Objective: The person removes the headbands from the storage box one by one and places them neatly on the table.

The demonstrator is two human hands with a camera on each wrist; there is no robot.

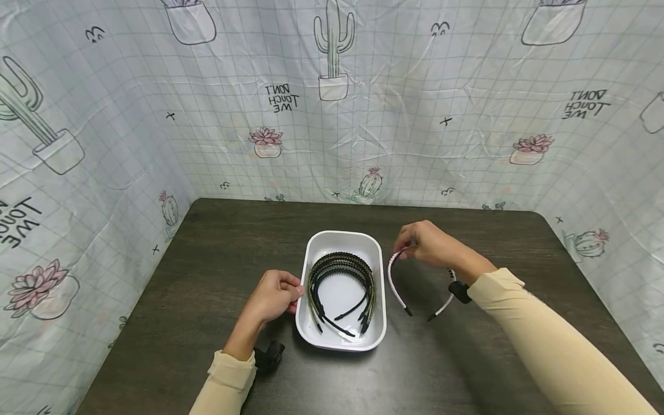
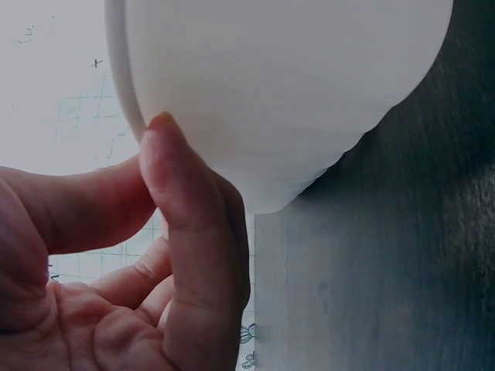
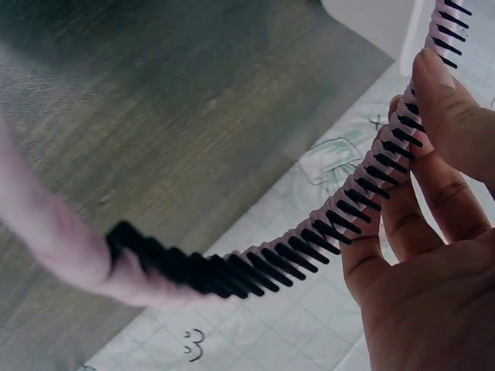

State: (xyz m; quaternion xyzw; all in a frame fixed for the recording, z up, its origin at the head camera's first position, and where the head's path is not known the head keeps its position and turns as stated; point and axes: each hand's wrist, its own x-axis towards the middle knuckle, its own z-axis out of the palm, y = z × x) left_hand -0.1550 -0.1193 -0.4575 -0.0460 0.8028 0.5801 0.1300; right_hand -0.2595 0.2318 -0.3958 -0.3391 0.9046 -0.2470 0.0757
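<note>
Cactus pictures [image 1: 334,52] are covering the cloth [image 1: 394,127] behind a dark table [image 1: 233,242]. Near the middle of the head view, dark headbands [image 1: 342,260] are lying in a white tray [image 1: 342,341]. Left wrist view is showing only the tray's outside, with the left hand [image 1: 273,297] pinching its edge between thumb and finger. Right of the tray, the right hand [image 1: 429,245] is pinching a pink headband [image 3: 66,251]; the right wrist view is showing its black teeth [image 3: 259,270] up close.

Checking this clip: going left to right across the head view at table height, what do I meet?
Left hand → white tray containing dark headbands → right hand holding a pale pink headband.
</note>
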